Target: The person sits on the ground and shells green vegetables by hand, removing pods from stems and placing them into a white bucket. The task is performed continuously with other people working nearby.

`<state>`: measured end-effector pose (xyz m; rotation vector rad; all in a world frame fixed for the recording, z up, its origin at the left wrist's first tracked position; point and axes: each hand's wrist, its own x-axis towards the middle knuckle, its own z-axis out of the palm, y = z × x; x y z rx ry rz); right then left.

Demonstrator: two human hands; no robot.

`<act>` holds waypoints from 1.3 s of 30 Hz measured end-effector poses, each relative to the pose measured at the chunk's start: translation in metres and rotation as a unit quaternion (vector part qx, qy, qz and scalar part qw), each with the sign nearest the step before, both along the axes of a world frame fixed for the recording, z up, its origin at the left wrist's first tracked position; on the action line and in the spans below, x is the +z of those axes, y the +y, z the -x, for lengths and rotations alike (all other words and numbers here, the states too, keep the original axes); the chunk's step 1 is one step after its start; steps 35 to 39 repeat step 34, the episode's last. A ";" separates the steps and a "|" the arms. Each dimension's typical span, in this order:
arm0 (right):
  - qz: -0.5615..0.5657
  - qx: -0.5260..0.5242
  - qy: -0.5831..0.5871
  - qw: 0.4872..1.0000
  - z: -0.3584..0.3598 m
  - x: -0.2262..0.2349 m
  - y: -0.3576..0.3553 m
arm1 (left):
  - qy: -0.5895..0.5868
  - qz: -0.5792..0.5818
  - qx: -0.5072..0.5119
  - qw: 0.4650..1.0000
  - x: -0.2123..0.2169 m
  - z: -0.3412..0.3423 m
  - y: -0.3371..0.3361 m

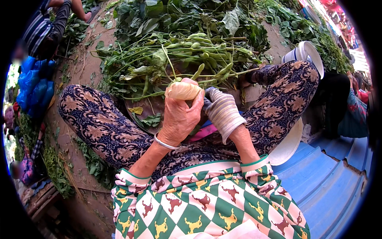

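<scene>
My left hand (181, 113) is closed in front of the pile, a pale tan wrap (184, 91) around its fingers and a white bangle on its wrist. A thin green bean stalk (170, 63) rises from the top of this fist. My right hand (223, 111) wears a striped grey-and-beige glove and sits close against the left one; its fingertips are hidden. Just beyond both hands lie bean plants with plump green pods (197, 71) and long stems, heaped on the ground.
A leafy green heap (191, 18) spreads behind the stalks. At right stand a white bucket (308, 55), a pale basin (288, 145) and blue corrugated sheeting (318, 175). Blue plastic bags (34, 81) lie at left. Other people (43, 32) sit around the edges.
</scene>
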<state>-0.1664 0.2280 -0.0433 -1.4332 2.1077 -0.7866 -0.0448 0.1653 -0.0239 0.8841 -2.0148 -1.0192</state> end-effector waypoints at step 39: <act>-0.231 0.076 -0.501 0.830 0.022 0.011 0.007 | 0.111 0.011 -0.080 0.991 -0.022 -0.026 -0.030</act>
